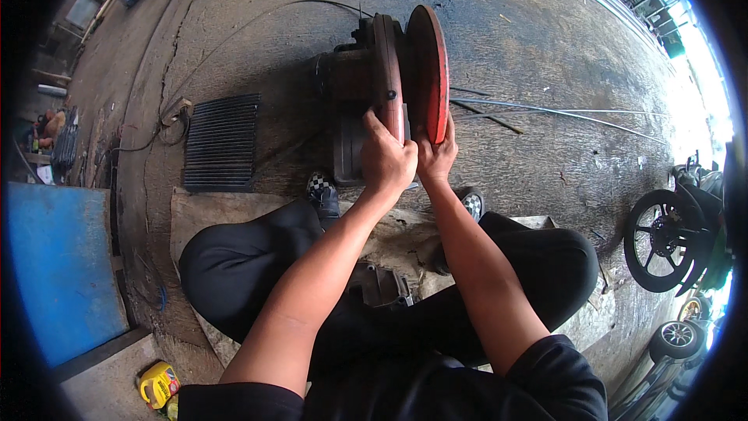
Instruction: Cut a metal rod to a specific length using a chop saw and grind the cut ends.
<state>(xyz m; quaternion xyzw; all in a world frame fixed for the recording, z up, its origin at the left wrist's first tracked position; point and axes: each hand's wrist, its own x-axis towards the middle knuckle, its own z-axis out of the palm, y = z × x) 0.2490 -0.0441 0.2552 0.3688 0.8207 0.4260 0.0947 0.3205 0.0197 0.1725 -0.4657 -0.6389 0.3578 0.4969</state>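
Note:
A cut-off saw [354, 86] with a dark motor body stands on the concrete floor in front of me. Its red blade guard [387, 70] and a red round disc [430, 70] rise edge-on side by side. My left hand [386, 160] grips the lower edge of the blade guard. My right hand [436, 157] holds the lower edge of the disc, fingers behind it. I am squatting, black trousers and checkered shoes [321, 191] below the hands. A grey metal part [382, 284] lies between my legs.
A black ribbed grille [222, 140] lies left of the saw. Thin rods [545, 113] and a cable run across the floor. A blue panel [58, 269] is at left, a yellow bottle [158, 383] at lower left, motorcycle wheels [662, 242] at right.

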